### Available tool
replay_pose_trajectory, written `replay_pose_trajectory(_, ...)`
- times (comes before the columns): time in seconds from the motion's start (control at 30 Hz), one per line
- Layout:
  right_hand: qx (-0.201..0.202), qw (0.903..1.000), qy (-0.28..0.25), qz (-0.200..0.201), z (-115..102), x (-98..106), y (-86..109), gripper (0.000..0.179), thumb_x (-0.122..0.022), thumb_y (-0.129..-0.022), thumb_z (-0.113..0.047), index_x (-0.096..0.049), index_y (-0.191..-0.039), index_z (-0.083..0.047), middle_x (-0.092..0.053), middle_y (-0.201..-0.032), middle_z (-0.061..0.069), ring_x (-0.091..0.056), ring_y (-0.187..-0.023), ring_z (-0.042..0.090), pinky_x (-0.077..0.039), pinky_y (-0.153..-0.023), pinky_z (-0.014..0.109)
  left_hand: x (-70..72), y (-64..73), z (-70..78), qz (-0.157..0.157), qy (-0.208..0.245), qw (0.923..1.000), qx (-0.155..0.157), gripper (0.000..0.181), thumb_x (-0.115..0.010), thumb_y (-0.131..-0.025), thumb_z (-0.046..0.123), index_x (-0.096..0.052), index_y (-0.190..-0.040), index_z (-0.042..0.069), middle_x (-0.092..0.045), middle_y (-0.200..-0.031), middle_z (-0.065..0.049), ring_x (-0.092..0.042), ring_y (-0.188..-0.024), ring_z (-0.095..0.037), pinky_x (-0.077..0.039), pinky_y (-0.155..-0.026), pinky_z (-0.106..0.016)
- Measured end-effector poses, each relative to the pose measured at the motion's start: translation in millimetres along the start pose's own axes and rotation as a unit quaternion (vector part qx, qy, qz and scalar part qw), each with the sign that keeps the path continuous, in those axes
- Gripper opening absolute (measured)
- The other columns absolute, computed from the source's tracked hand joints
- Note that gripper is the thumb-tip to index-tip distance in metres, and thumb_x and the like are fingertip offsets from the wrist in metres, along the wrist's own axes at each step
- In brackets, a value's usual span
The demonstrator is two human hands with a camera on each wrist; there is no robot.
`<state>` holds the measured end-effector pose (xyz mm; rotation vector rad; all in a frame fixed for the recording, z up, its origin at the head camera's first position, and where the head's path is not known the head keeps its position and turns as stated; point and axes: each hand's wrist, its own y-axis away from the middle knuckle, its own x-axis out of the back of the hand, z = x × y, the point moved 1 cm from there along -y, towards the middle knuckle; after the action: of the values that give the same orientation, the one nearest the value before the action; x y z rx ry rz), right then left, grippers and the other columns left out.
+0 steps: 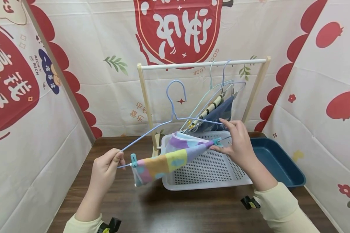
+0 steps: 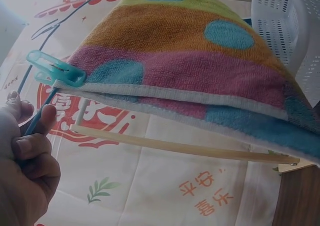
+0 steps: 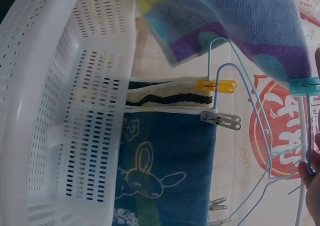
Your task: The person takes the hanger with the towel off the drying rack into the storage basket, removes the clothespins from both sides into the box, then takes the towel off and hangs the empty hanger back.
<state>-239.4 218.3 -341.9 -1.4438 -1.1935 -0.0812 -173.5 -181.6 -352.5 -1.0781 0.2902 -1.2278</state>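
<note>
A blue wire hanger (image 1: 172, 110) is held up over the table, hook upward. My left hand (image 1: 104, 166) grips its left corner with curled fingers, and my right hand (image 1: 239, 142) pinches the right corner between thumb and fingers. Over the hanger's lower bar hangs a striped, dotted towel (image 1: 160, 164) in pink, orange, yellow and purple. One teal clothespin (image 2: 57, 69) clips the towel at its left end. Another teal clothespin (image 3: 304, 86) clips it at the right, close to my right hand.
Behind stands a drying rack with a white rail (image 1: 189, 65) and wooden posts. Hangers on it carry a navy rabbit-pattern towel (image 3: 165, 161) and a cream, black-striped cloth (image 3: 170, 95). A white perforated basket (image 1: 172, 185) sits below, beside a dark blue tub (image 1: 280, 158).
</note>
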Motion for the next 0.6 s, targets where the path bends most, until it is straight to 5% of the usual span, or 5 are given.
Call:
replay_pose_trajectory(0.37,0.030,0.9976,0.056,0.028,8.0,8.8,4.1,0.101,-0.098,-0.049,-0.032,-0.049,-0.133,-0.002,-0.048,-0.107,0.020,-0.041,-0.094,0.031,-0.038,-0.070,0.041,-15.2,-1.8,0.6,-0.014,0.020,0.9996,-0.010,0.023,-0.058,-0.093,-0.008,-0.058,-0.077,0.009,-0.056,-0.060,0.006,-0.054,-0.053,-0.003,-0.040,-0.047,-0.018)
replay_pose_trajectory(0.6,0.086,0.9916,0.069,0.068,20.5,20.3,4.8,0.096,-0.059,-0.073,-0.076,-0.049,-0.131,0.000,-0.046,-0.096,0.022,-0.039,-0.082,0.033,-0.029,-0.063,0.037,-27.9,-7.5,4.9,-0.032,0.009,0.9994,-0.001,0.023,-0.060,-0.093,-0.005,-0.059,-0.079,0.014,-0.055,-0.064,0.009,-0.052,-0.055,-0.007,-0.039,-0.049,-0.018)
